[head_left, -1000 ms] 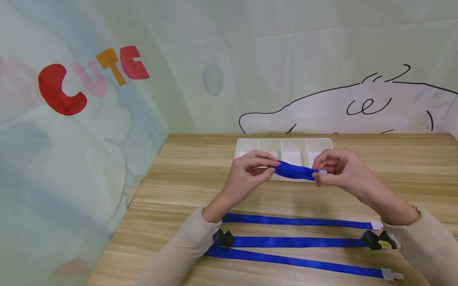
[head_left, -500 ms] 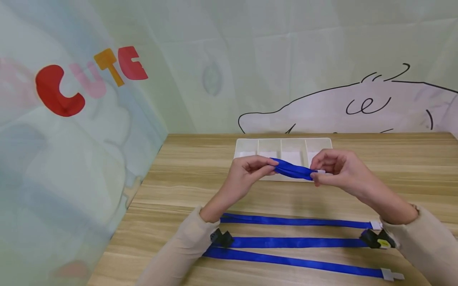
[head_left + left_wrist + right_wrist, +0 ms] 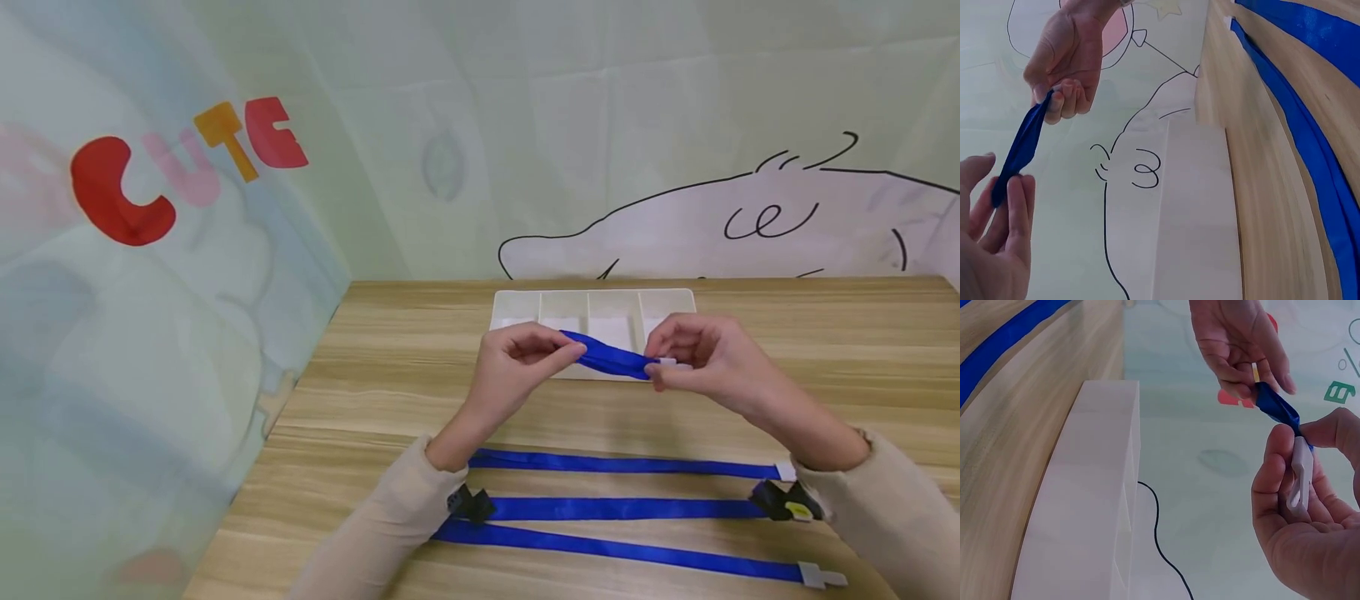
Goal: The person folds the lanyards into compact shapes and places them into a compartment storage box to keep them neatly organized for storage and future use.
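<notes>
A folded blue lanyard is stretched between both hands, in front of the white tray. My left hand pinches its left end between thumb and fingers. With thumb and fingertips, my right hand grips the other end, beside its white plastic clip. The lanyard looks folded into a short bundle, twisted slightly in the right wrist view. Nearer to me, more blue lanyards lie stretched out across the table: one at the back, one in the middle and one in front.
The white tray, divided into compartments, stands at the back of the wooden table. Behind it hangs a printed cloth backdrop. Black wrist devices overlap the middle lanyard in the head view.
The left fingers have shifted slightly on the lanyard's left end, the thumb now lying further over it. Both hands still hold it, the right one having drifted a little left.
</notes>
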`<action>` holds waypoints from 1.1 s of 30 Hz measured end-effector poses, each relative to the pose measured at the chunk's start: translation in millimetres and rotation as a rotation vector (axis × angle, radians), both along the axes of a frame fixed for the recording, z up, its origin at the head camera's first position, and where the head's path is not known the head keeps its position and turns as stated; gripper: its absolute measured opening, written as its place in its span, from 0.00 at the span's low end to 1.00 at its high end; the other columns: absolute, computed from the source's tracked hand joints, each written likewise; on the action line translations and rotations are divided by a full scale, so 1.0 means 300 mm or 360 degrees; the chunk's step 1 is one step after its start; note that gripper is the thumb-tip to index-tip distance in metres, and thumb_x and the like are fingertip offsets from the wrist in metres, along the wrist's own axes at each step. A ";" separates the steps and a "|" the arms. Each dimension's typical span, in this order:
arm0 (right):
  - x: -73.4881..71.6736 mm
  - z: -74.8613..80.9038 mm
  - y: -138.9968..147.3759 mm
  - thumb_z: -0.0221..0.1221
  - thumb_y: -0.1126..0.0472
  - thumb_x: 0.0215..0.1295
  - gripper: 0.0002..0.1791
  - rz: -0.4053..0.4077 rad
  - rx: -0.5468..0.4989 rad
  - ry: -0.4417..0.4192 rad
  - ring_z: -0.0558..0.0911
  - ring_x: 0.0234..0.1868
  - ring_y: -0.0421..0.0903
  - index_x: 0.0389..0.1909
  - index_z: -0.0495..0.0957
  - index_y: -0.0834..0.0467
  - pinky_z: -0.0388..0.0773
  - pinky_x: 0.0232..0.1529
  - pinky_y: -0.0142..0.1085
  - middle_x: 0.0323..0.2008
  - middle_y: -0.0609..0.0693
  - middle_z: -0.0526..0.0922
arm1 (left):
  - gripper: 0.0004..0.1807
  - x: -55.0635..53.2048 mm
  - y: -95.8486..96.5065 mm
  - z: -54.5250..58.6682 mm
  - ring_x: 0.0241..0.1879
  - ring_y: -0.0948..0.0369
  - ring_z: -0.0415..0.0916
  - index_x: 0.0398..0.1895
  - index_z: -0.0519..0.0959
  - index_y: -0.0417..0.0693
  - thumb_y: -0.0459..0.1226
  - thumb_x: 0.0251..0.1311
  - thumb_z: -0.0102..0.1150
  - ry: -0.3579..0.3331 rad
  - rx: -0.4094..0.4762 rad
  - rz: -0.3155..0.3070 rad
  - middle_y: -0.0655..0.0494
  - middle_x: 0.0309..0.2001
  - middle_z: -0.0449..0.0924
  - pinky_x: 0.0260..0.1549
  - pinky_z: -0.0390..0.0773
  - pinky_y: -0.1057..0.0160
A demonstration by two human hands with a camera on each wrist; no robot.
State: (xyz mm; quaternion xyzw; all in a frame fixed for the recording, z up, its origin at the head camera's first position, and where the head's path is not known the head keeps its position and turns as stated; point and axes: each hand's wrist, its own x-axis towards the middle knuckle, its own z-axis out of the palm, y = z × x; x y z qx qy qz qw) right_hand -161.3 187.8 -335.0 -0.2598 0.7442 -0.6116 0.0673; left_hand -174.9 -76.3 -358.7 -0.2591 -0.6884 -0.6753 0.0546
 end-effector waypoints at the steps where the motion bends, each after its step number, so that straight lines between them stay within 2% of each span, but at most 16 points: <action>1: 0.000 -0.001 -0.003 0.63 0.78 0.60 0.07 0.0000 -0.0005 0.0010 0.84 0.28 0.46 0.38 0.77 0.67 0.84 0.32 0.34 0.29 0.56 0.86 | 0.04 0.001 0.005 -0.001 0.31 0.48 0.85 0.34 0.85 0.35 0.28 0.58 0.70 0.0008 0.0015 0.0032 0.49 0.34 0.87 0.32 0.85 0.64; 5: 0.008 -0.004 -0.019 0.64 0.77 0.60 0.07 -0.0040 -0.0003 0.0034 0.85 0.29 0.46 0.38 0.78 0.67 0.84 0.31 0.33 0.29 0.56 0.86 | 0.05 0.004 0.024 -0.002 0.28 0.53 0.84 0.31 0.85 0.36 0.28 0.54 0.73 0.0064 0.0071 0.0161 0.49 0.31 0.86 0.29 0.85 0.63; 8: 0.014 -0.008 -0.030 0.64 0.76 0.60 0.08 -0.0078 -0.0002 0.0041 0.85 0.29 0.47 0.38 0.78 0.66 0.84 0.31 0.33 0.29 0.55 0.86 | 0.06 0.006 0.033 -0.001 0.27 0.55 0.84 0.30 0.84 0.36 0.27 0.51 0.74 0.0086 0.0109 0.0221 0.49 0.30 0.86 0.29 0.85 0.61; 16: 0.014 -0.023 -0.047 0.64 0.78 0.59 0.08 -0.0111 -0.0034 0.0046 0.85 0.28 0.47 0.37 0.77 0.67 0.84 0.30 0.33 0.28 0.55 0.86 | 0.09 0.002 0.042 -0.011 0.27 0.53 0.85 0.30 0.83 0.36 0.27 0.49 0.76 0.0118 0.0113 0.0284 0.48 0.30 0.86 0.30 0.86 0.55; 21: 0.017 -0.024 -0.054 0.65 0.77 0.59 0.08 -0.0129 -0.0050 0.0015 0.85 0.29 0.47 0.37 0.77 0.67 0.84 0.31 0.33 0.29 0.55 0.86 | 0.10 0.003 0.045 -0.018 0.26 0.56 0.85 0.31 0.83 0.38 0.29 0.49 0.77 0.0219 0.0063 0.0314 0.50 0.29 0.85 0.29 0.86 0.57; 25: 0.019 -0.022 -0.061 0.65 0.74 0.61 0.07 -0.0133 -0.0062 -0.0023 0.85 0.29 0.47 0.38 0.77 0.68 0.84 0.35 0.34 0.29 0.55 0.86 | 0.10 0.006 0.044 -0.015 0.26 0.59 0.85 0.31 0.83 0.38 0.30 0.49 0.77 0.0431 -0.0034 0.0356 0.49 0.29 0.86 0.28 0.86 0.61; 33: 0.014 -0.014 -0.076 0.64 0.71 0.65 0.07 -0.0139 -0.0056 -0.0071 0.85 0.29 0.48 0.40 0.76 0.68 0.85 0.38 0.35 0.29 0.57 0.85 | 0.07 0.008 0.038 0.002 0.30 0.64 0.84 0.30 0.84 0.39 0.30 0.51 0.75 0.1049 -0.0399 0.0484 0.51 0.31 0.86 0.33 0.82 0.74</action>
